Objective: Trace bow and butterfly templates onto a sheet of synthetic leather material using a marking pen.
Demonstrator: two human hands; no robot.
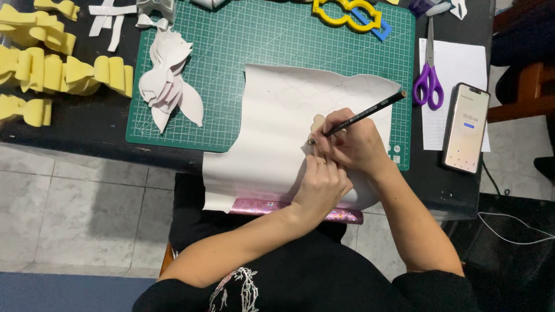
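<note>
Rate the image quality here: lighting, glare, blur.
Head view: even, soft light, no hard shadows; the white sheet is bright enough that its traced outlines barely show; the phone screen glows, its text too small; right hand and pencil are sharp, not blurred.

cutting mat [231,69]: green, white grid lines
sheet [272,144]: white, glittery pink underside at its lower edge
pencil [364,112]: black
scissors [428,81]: purple handles
bows [52,72]: yellow
templates [347,16]: yellow and blue
table [87,124]: black
</note>
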